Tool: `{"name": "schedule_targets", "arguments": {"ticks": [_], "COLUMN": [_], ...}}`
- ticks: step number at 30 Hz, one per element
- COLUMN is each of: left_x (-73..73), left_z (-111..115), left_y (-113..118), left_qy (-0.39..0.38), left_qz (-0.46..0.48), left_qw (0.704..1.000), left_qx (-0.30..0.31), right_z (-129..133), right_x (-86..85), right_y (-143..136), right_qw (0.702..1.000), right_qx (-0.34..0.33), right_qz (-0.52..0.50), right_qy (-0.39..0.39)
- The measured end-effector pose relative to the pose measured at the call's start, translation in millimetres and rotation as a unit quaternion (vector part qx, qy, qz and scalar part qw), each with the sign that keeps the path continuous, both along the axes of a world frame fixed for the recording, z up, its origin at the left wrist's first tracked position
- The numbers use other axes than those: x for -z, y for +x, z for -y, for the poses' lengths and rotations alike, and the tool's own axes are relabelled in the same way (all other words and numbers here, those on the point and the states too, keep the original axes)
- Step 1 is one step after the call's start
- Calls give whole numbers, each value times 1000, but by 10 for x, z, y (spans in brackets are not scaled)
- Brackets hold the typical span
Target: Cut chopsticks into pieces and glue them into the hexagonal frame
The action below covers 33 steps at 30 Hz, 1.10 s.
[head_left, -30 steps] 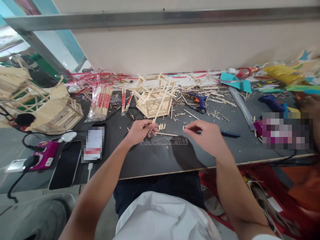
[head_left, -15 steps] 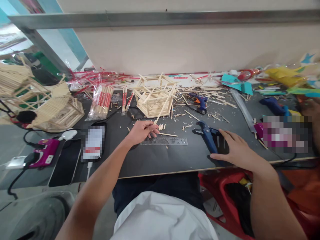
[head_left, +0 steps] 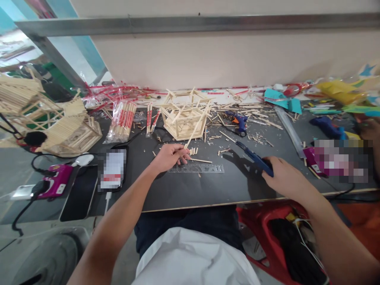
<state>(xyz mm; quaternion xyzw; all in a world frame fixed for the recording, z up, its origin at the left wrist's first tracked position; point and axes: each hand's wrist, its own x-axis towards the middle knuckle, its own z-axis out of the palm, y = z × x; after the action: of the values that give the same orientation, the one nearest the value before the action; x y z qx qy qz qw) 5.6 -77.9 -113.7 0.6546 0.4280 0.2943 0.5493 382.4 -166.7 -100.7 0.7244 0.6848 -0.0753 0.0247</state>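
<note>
Table [head_left: 190, 192]: 1 stick model [head_left: 67, 128] at far left, slatted surfaces in place, judged further advanced. 1 stick frame [head_left: 185, 132] stands at far middle; base and side posts fitted, upper part unfilled, so judged part built. Right hand [head_left: 285, 177], near right, is clamped on the handle end of 1 blue cutter [head_left: 253, 157], raised off the table. Left hand [head_left: 169, 158], well apart from the right, pinches 1 long stick [head_left: 190, 139]. Clear ruler [head_left: 204, 169] lies on its near side. Short pieces [head_left: 193, 151] lie loose beside its fingertips, not fitted. Versus 0.5 s ago: right hand, then spread beside the cutter, now grips it; left hand unchanged.
</note>
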Motion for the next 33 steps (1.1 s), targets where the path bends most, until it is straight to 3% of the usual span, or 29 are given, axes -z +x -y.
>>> {"name": "schedule_targets", "arguments": {"ticks": [7, 16, 27, 33], "left_x": [-8, -113, -117, -102], "left_z": [3, 32, 59, 66], "left_y": [12, -7, 27, 27], "left_qy": [-19, -107, -166, -159], "left_qz": [12, 73, 57, 48], "left_qw": [1000, 991, 982, 984], "left_qx": [4, 29, 64, 70], "right_z": [-25, -260, -348, -341], "right_x": [-249, -549, -503, -486], "right_y": [-289, -1001, -1299, -1338], "right_qw": [982, 954, 943, 943], "right_qx": [-81, -145, -169, -170], "right_qz": [-163, -209, -243, -251], "right_qy": [-56, -161, -152, -137]}}
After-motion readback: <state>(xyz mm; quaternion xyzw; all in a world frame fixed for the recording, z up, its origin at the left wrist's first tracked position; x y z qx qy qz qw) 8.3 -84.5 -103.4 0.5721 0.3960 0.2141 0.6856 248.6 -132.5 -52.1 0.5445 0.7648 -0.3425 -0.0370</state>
